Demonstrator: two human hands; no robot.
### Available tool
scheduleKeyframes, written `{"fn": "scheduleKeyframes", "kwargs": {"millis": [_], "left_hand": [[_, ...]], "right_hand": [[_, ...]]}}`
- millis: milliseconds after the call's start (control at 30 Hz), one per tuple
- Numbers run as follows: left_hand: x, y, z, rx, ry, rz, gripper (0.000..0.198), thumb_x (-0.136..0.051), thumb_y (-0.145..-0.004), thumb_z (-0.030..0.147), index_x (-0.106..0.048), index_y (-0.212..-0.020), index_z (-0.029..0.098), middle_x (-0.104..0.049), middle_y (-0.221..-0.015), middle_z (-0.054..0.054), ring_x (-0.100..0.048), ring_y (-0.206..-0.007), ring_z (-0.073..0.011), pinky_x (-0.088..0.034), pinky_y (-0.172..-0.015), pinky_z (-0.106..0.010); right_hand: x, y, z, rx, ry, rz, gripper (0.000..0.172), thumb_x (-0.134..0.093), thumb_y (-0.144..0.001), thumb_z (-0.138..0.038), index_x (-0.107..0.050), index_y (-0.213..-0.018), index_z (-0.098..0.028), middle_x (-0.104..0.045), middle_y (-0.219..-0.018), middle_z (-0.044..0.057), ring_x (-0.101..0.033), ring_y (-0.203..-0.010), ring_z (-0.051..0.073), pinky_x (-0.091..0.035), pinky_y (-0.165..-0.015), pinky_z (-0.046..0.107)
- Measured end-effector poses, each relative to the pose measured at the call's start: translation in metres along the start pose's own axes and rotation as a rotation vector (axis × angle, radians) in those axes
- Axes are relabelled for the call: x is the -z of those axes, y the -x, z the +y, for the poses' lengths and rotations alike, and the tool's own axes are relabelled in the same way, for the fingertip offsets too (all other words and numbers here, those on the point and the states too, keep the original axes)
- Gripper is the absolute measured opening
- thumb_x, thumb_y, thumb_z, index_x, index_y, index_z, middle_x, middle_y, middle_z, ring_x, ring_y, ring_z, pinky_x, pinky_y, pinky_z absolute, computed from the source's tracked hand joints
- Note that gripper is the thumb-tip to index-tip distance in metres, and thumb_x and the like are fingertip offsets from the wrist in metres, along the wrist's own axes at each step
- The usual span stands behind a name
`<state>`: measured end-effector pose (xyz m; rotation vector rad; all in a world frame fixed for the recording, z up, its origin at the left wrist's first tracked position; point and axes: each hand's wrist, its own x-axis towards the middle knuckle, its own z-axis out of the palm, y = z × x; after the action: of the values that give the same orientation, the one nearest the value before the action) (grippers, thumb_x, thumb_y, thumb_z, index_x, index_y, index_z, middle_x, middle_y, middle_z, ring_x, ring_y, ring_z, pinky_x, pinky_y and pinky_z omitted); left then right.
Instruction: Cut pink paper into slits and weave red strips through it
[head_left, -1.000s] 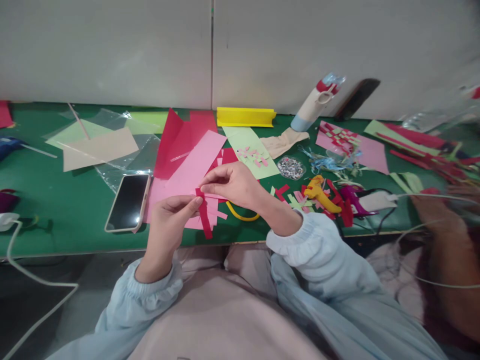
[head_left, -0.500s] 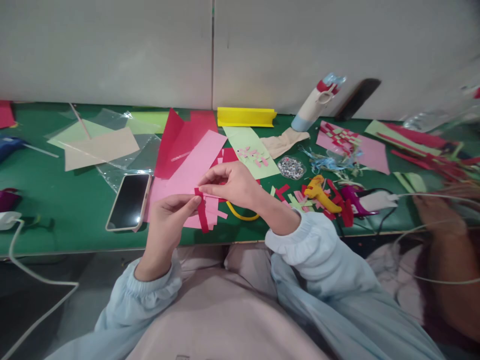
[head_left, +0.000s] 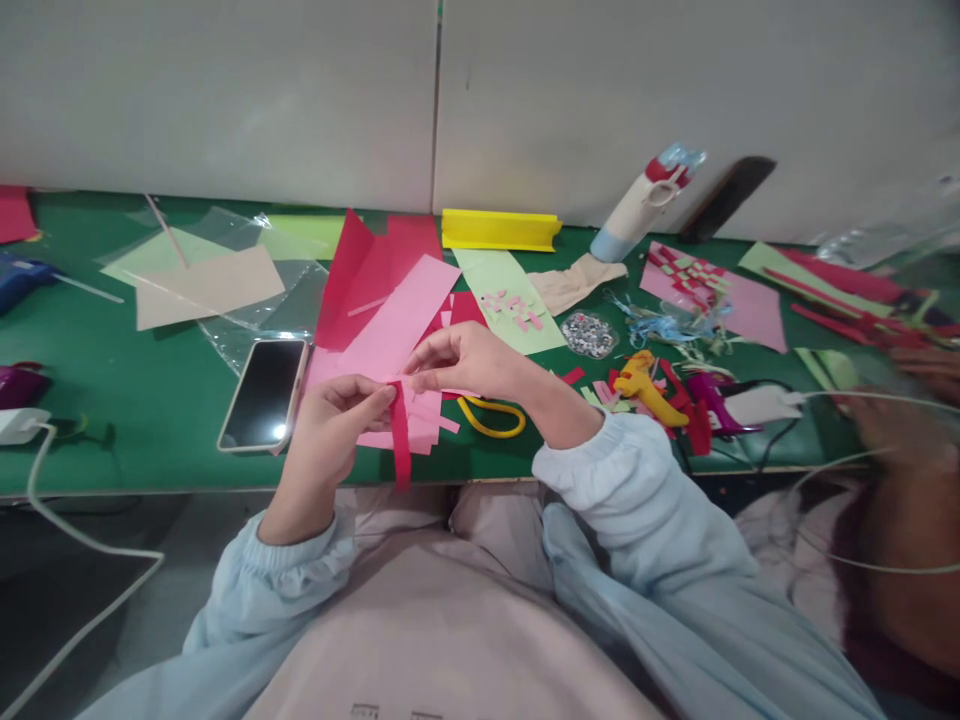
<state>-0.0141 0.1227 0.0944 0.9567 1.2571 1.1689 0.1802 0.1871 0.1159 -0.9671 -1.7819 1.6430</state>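
Observation:
A narrow red paper strip [head_left: 402, 445] hangs down from my left hand [head_left: 337, 425], pinched near its top between thumb and fingers. Just right of it my right hand [head_left: 472, 370] is closed in a pinch, its fingertips close to the strip's upper end; what they hold is too small to make out. Pink paper [head_left: 424, 290] lies under and behind both hands, over red sheets [head_left: 352, 270]. Yellow scissor handles [head_left: 499, 432] show below my right hand. Small pink and green pieces [head_left: 517, 308] rest on a light green sheet [head_left: 491, 270] beyond it.
A phone [head_left: 264, 395] lies left of my hands. To the right are a container of beads [head_left: 589, 334], a yellow and purple glue gun [head_left: 651, 388], paper scraps and a bottle [head_left: 637, 210]. Another person's hand [head_left: 892, 425] is at the far right, with a white cable nearby.
The red strip hangs a little lower and straighter. Both hands have shifted slightly, and the whole view has moved a little. The other person's hand at the right has moved.

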Motion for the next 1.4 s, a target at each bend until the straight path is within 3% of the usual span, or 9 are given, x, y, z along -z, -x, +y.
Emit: {"fn": "scheduleKeyframes", "kwargs": {"millis": [133, 367, 633, 767, 1000, 1167, 1400], "left_hand": [[0.003, -0.001, -0.004, 0.018, -0.025, 0.058, 0.029, -0.087, -0.056, 0.035, -0.066, -0.06, 0.015, -0.063, -0.052, -0.001, -0.059, -0.046, -0.0112, -0.051, -0.047, -0.02], [0.019, -0.002, -0.019, 0.037, -0.054, 0.121, 0.026, -0.087, -0.054, 0.033, -0.069, -0.061, 0.015, -0.066, -0.052, -0.002, -0.059, -0.044, -0.0116, -0.051, -0.044, -0.02], [0.036, 0.0, -0.031, 0.045, -0.138, 0.057, 0.035, -0.09, -0.055, 0.043, -0.073, -0.068, 0.015, -0.071, -0.062, -0.005, -0.066, -0.053, -0.0154, -0.057, -0.052, -0.024], [0.049, 0.004, -0.035, 0.07, -0.191, -0.038, 0.037, -0.09, -0.058, 0.046, -0.075, -0.072, 0.016, -0.072, -0.065, -0.006, -0.068, -0.057, -0.0169, -0.059, -0.057, -0.025], [0.064, 0.011, -0.028, 0.078, -0.285, -0.074, 0.033, -0.088, -0.059, 0.045, -0.076, -0.069, 0.017, -0.071, -0.063, -0.007, -0.065, -0.056, -0.0156, -0.055, -0.055, -0.022], [0.073, 0.011, -0.026, 0.082, -0.338, -0.097, 0.029, -0.086, -0.061, 0.044, -0.077, -0.068, 0.017, -0.071, -0.064, -0.008, -0.065, -0.058, -0.0165, -0.054, -0.053, -0.022], [0.089, 0.011, -0.032, -0.048, -0.493, -0.343, 0.027, -0.076, -0.077, 0.044, -0.076, -0.076, 0.016, -0.074, -0.074, -0.008, -0.067, -0.068, -0.0176, -0.056, -0.064, -0.025]], "right_hand": [[0.014, 0.003, 0.003, -0.094, 0.074, -0.078, 0.023, -0.081, -0.069, -0.026, -0.076, -0.085, -0.01, -0.073, -0.071, 0.004, -0.064, -0.065, 0.011, -0.052, -0.063, 0.022], [0.026, 0.007, 0.019, -0.129, 0.19, -0.084, 0.019, -0.074, -0.077, -0.029, -0.077, -0.081, -0.011, -0.074, -0.071, 0.006, -0.058, -0.057, 0.007, -0.046, -0.056, 0.019], [0.03, 0.012, 0.032, -0.208, 0.24, -0.047, 0.022, -0.074, -0.076, -0.033, -0.076, -0.078, -0.011, -0.074, -0.071, 0.006, -0.058, -0.058, 0.007, -0.046, -0.056, 0.019], [0.035, 0.025, 0.035, -0.26, 0.215, -0.016, 0.022, -0.076, -0.074, -0.033, -0.075, -0.078, -0.011, -0.073, -0.07, 0.006, -0.061, -0.059, 0.009, -0.048, -0.058, 0.02], [0.049, 0.039, 0.04, -0.245, 0.296, 0.08, 0.018, -0.07, -0.079, -0.03, -0.075, -0.077, -0.013, -0.073, -0.071, 0.005, -0.065, -0.065, 0.012, -0.049, -0.064, 0.022], [0.032, 0.032, 0.031, -0.24, 0.518, 0.197, 0.014, -0.066, -0.082, -0.023, -0.076, -0.079, -0.014, -0.075, -0.076, 0.006, -0.067, -0.069, 0.014, -0.046, -0.064, 0.024], [-0.014, 0.006, 0.025, -0.202, 0.849, 0.189, 0.009, -0.068, -0.084, -0.023, -0.077, -0.085, -0.02, -0.077, -0.088, 0.002, -0.069, -0.082, 0.016, -0.042, -0.068, 0.025]]}}
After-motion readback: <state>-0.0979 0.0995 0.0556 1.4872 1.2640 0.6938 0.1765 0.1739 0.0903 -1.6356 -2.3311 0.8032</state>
